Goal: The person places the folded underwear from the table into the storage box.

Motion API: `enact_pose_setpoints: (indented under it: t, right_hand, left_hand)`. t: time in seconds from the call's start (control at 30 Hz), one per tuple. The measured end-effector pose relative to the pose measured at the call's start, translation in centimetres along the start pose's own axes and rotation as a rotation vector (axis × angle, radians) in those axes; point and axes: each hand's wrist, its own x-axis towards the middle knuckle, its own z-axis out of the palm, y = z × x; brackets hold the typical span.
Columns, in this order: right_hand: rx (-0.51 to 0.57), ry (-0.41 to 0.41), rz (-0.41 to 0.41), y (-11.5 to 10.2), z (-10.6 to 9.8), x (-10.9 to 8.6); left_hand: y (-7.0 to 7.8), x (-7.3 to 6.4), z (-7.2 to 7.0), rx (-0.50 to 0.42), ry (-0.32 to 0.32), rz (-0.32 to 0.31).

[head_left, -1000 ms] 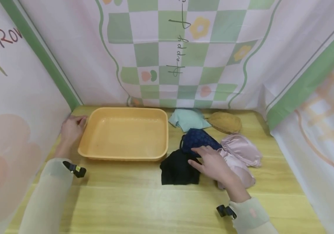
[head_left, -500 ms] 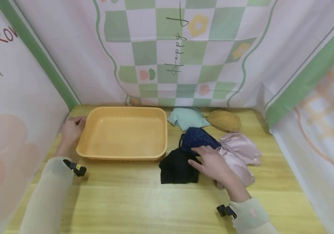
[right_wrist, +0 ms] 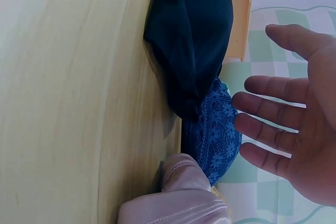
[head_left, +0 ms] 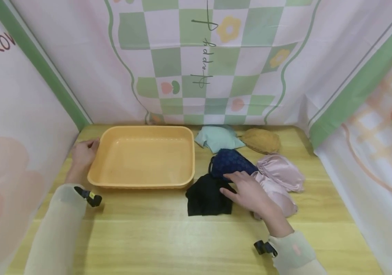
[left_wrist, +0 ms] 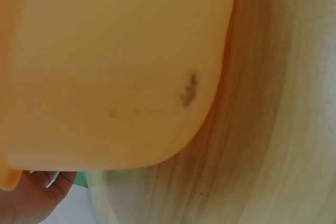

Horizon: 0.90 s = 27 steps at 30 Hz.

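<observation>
A yellow-orange plastic tray (head_left: pixel 141 162) stands on the wooden table at the left. My left hand (head_left: pixel 83 154) is at its left rim, fingers bent beside the wall; the left wrist view shows part of this hand (left_wrist: pixel 39 198) below the rim, its fingertips hidden. My right hand (head_left: pixel 249 193), fingers spread and holding nothing, hovers over a black smooth garment (head_left: pixel 207 198) and a navy lace bra (head_left: pixel 231 162). In the right wrist view the open palm (right_wrist: pixel 310 129) faces the camera, apart from the cloth. A pink satin bra (head_left: pixel 281 173) lies partly beneath the right forearm.
Behind the navy bra, a mint-green folded garment (head_left: pixel 220 138) and a mustard one (head_left: pixel 261 140) lie along the table's back edge. Printed cloth curtains (head_left: pixel 199 65) hang at the back and both sides. Bare wooden tabletop (head_left: pixel 168 233) stretches in front of the tray.
The head view has shifted slightly, so everything sits a little further left in the picture. Both hands, the tray and the garments keep their places.
</observation>
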Motion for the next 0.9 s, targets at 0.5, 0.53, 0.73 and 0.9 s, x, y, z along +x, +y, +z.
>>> enact_pose_setpoints:
  t: [0.5, 0.53, 0.73, 0.9]
  right_hand:
    - [-0.011, 0.019, -0.004, 0.3, 0.5, -0.6]
    - [-0.012, 0.018, -0.004, 0.3, 0.5, -0.6]
    - [-0.015, 0.005, -0.003, 0.2, 0.7, -0.6]
    - [-0.024, -0.006, -0.008, 0.0, 1.1, -0.6]
  left_hand:
    - [-0.3, 0.5, 0.9, -0.063, -0.079, -0.091]
    - [-0.3, 0.5, 1.0, -0.073, -0.086, -0.098]
    - [-0.5, 0.1, 1.0, -0.156, -0.115, -0.142]
    - [-1.1, -0.3, 1.0, -0.173, -0.137, -0.176]
